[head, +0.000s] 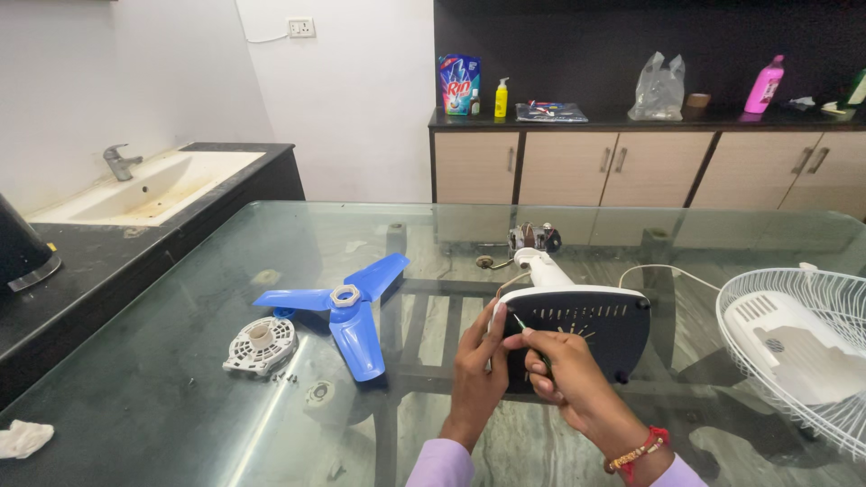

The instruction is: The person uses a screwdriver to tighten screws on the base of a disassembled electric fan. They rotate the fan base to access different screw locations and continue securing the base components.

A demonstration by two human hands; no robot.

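Head view: my left hand (476, 361) grips the fan base (577, 329) edge; my right hand (561, 370) pinches a screwdriver (530, 338) against it, blade (347, 307) lying left on the tabletop (180, 397).

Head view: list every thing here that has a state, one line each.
Fan base: tipped up on the glass table, dark underside toward the camera.
Left hand: steadies the base's edge.
Right hand: grips a thin tool against the base.
Blue fan blade: detached, lying flat.
Wire guard: off, lying on the table.
Tap: no water running.
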